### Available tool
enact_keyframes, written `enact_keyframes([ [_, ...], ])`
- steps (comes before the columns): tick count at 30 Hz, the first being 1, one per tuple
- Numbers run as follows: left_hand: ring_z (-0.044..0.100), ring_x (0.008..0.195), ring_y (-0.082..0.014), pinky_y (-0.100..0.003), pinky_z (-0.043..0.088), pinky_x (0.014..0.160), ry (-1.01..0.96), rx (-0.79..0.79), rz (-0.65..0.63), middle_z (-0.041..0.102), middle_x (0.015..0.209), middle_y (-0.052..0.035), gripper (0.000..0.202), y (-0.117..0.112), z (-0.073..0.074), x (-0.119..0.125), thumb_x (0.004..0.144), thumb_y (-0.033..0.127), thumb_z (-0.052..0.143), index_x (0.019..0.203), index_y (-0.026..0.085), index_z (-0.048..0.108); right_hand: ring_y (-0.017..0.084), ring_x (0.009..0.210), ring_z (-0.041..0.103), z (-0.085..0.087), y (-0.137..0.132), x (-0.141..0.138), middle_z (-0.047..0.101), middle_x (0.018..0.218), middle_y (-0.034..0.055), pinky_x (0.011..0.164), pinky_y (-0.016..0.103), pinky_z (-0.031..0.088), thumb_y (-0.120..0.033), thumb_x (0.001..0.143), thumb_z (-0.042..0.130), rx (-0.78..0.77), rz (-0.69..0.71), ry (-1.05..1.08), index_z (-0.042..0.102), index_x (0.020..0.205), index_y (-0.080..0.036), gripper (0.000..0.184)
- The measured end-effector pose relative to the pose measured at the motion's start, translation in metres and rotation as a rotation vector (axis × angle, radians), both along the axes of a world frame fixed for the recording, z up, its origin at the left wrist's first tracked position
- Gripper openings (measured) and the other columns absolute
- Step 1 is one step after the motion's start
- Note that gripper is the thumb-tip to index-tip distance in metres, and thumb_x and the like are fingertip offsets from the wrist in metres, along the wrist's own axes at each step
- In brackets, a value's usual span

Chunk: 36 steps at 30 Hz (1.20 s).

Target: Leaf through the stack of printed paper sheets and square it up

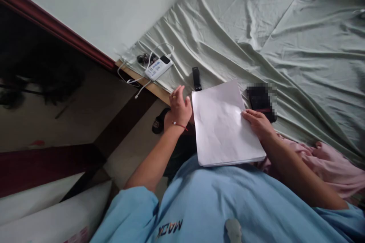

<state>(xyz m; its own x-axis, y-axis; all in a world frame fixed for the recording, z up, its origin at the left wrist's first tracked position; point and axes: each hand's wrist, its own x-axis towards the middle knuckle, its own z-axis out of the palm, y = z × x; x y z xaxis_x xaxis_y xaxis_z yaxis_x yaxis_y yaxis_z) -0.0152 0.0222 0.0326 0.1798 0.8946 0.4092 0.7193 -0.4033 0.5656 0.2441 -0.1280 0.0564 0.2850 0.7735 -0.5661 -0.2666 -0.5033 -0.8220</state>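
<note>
A stack of white paper sheets [224, 123] lies on my lap at the edge of a bed. My right hand [258, 121] rests on the stack's right edge, fingers flat against the sheets. My left hand [180, 107] hovers beside the stack's left edge, fingers loosely curled and slightly apart, with nothing seen in it. A red string bracelet circles the left wrist. A black stapler [196, 78] lies on the sheet just beyond the paper's top left corner.
The bed is covered by a wrinkled pale green sheet [285, 38]. A white power bank [158, 67] with cables lies near the bed corner. A dark blurred item [261, 100] sits right of the paper. A pink cloth [327, 167] lies at right, and a sandal [159, 120] is on the floor.
</note>
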Motion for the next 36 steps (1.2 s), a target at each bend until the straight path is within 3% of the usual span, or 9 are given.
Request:
enact_keyframes([
  [3, 0.067, 0.086, -0.0211, -0.036, 0.054, 0.079, -0.243, -0.188, 0.143, 0.069, 0.098, -0.0142, 0.022, -0.041, -0.004, -0.013, 0.096, 0.035, 0.052, 0.102, 0.015, 0.059, 0.013, 0.049, 0.058, 0.001, -0.012, -0.007, 0.066, 0.063, -0.0031, 0.045, 0.022, 0.045, -0.041, 0.06, 0.087, -0.028, -0.093, 0.149, 0.066, 0.08, -0.022, 0.035],
  [5, 0.055, 0.054, -0.012, -0.027, 0.045, 0.052, -0.45, -0.501, 0.13, 0.066, 0.082, -0.0066, 0.033, -0.066, -0.006, -0.017, 0.097, 0.049, 0.049, 0.088, 0.018, 0.054, 0.012, 0.049, 0.058, 0.001, -0.016, -0.01, 0.066, 0.064, -0.004, 0.046, 0.021, 0.044, -0.039, 0.057, 0.089, -0.029, -0.116, 0.186, 0.066, 0.08, -0.022, 0.037],
  [8, 0.043, 0.042, -0.0073, -0.023, 0.03, 0.039, -0.672, -0.795, 0.131, 0.061, 0.075, -0.0025, 0.053, -0.092, -0.006, -0.018, 0.088, 0.07, 0.053, 0.087, 0.016, 0.056, 0.011, 0.05, 0.058, 0.002, -0.017, -0.013, 0.067, 0.064, -0.0046, 0.046, 0.021, 0.044, -0.037, 0.055, 0.091, -0.027, -0.12, 0.19, 0.067, 0.081, -0.022, 0.039],
  [12, 0.037, 0.043, -0.0058, -0.021, 0.024, 0.039, -0.827, -0.963, 0.145, 0.052, 0.064, 0.0035, 0.062, -0.108, 0.0, -0.016, 0.075, 0.076, 0.067, 0.086, 0.016, 0.057, 0.012, 0.051, 0.059, 0.005, -0.018, -0.017, 0.067, 0.064, -0.0043, 0.048, 0.022, 0.045, -0.034, 0.054, 0.091, -0.017, -0.115, 0.172, 0.068, 0.082, -0.022, 0.039],
  [18, 0.063, 0.077, -0.0139, -0.025, 0.05, 0.072, -0.992, -1.071, 0.14, 0.069, 0.084, -0.0036, 0.057, -0.121, -0.006, -0.026, 0.066, 0.059, 0.086, 0.093, 0.014, 0.064, 0.014, 0.053, 0.06, 0.007, -0.023, -0.02, 0.069, 0.068, -0.0015, 0.05, 0.023, 0.048, -0.039, 0.058, 0.089, -0.012, -0.097, 0.135, 0.069, 0.085, -0.022, 0.038],
  [23, 0.065, 0.068, -0.0172, -0.03, 0.052, 0.067, -1.127, -1.381, 0.0, 0.074, 0.086, -0.009, 0.048, -0.129, -0.01, -0.028, 0.07, 0.052, 0.086, 0.091, 0.012, 0.07, 0.012, 0.052, 0.057, 0.005, -0.024, -0.023, 0.066, 0.067, -0.0015, 0.048, 0.023, 0.045, -0.043, 0.062, 0.085, -0.022, -0.034, 0.098, 0.066, 0.085, -0.021, 0.037],
  [26, 0.071, 0.079, -0.0239, -0.036, 0.057, 0.078, -1.238, -1.537, -0.024, 0.076, 0.094, -0.0143, 0.044, -0.132, -0.014, -0.023, 0.076, 0.046, 0.082, 0.097, 0.009, 0.073, 0.012, 0.051, 0.055, 0.004, -0.021, -0.021, 0.064, 0.066, -0.0019, 0.047, 0.023, 0.043, -0.045, 0.063, 0.082, -0.016, 0.006, 0.035, 0.063, 0.085, -0.021, 0.037],
  [33, 0.073, 0.076, -0.0244, -0.036, 0.059, 0.078, -1.101, -1.525, -0.011, 0.077, 0.09, -0.0146, 0.033, -0.138, -0.018, -0.018, 0.079, 0.032, 0.08, 0.1, 0.006, 0.074, 0.014, 0.052, 0.052, -0.002, -0.011, -0.011, 0.059, 0.065, -0.0022, 0.048, 0.025, 0.04, -0.057, 0.071, 0.071, 0.021, 0.177, -0.176, 0.059, 0.085, -0.022, 0.04],
  [36, 0.073, 0.072, -0.0236, -0.034, 0.059, 0.074, -1.073, -1.494, -0.014, 0.076, 0.084, -0.0139, 0.031, -0.138, -0.02, -0.018, 0.075, 0.03, 0.082, 0.093, 0.006, 0.074, 0.014, 0.053, 0.05, -0.008, -0.007, -0.007, 0.059, 0.064, -0.0007, 0.048, 0.025, 0.036, -0.057, 0.077, 0.064, 0.048, 0.247, -0.413, 0.062, 0.086, -0.022, 0.037],
])
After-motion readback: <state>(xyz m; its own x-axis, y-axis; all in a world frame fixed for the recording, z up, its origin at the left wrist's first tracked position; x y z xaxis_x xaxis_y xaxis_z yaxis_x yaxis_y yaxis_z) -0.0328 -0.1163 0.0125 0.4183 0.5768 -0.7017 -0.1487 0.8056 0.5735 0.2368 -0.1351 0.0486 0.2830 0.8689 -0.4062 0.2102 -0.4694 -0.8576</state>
